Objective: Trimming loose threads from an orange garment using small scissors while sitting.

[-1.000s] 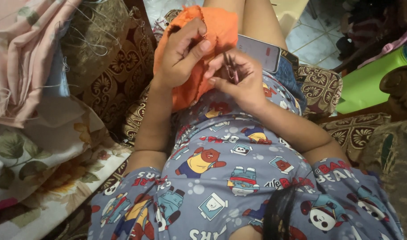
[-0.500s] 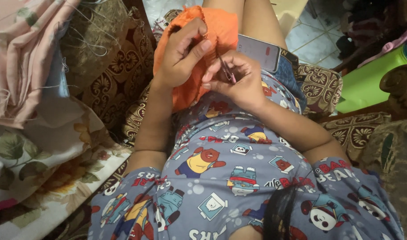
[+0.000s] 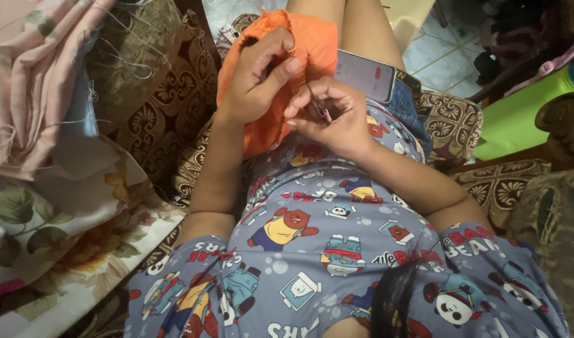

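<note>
An orange cloth [image 3: 312, 47] lies on my lap. My left hand [image 3: 255, 78] grips its edge, fingers curled over the fabric. My right hand [image 3: 334, 116] is closed around a thin dark metal tool [image 3: 316, 100], perhaps a seam ripper or needle, whose tip points up at the cloth near my left thumb. The two hands almost touch.
A phone [image 3: 365, 74] rests on my thigh just beyond my right hand. Floral and pink fabrics [image 3: 42, 188] are piled at the left, loose threads hanging. A patterned brown cushion [image 3: 155, 106] sits behind them. A green object [image 3: 518, 119] and tiled floor [image 3: 443, 50] lie at the right.
My right hand has turned the thin tool upward toward the cloth edge. My left hand keeps its grip on the orange cloth with little shift.
</note>
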